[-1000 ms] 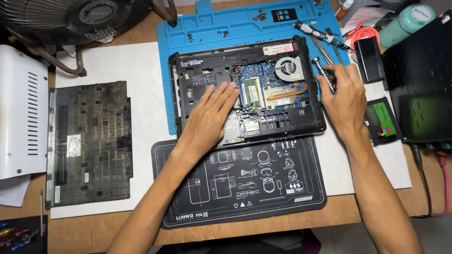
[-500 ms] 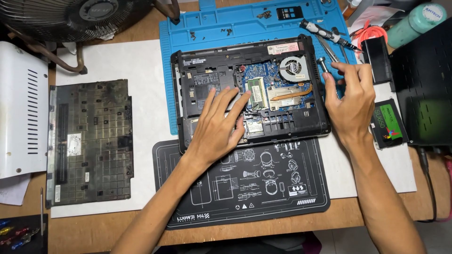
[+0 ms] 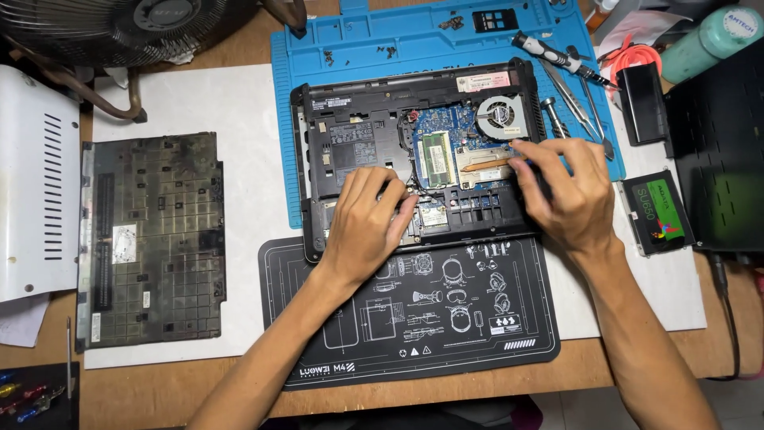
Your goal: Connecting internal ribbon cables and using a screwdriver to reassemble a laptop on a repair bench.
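While the left hand [image 3: 368,227] lies flat with its fingers spread and slightly curled on the lower middle of the opened laptop [image 3: 422,155], gripping nothing, its fingertips press close to a small card near the board's centre. Over at three o'clock from it, the right hand [image 3: 569,195] has its fingers bent and bunched together at the laptop's right edge, fingertips touching the casing just below the round cooling fan [image 3: 500,113] and beside the copper heat pipe [image 3: 487,164]; whether they pinch anything small I cannot tell. Between both hands sit the blue circuit board and a green memory stick [image 3: 436,155]. That laptop rests half on a blue work mat [image 3: 414,36] at twelve o'clock and half on a black printed mat [image 3: 446,318] at six. Off at nine o'clock lies the removed bottom cover [image 3: 151,239], dusty and dark. At two o'clock, screwdrivers and tweezers [image 3: 569,80] lie on the blue mat's edge, and a black drive with a green label [image 3: 656,211] sits at three o'clock.
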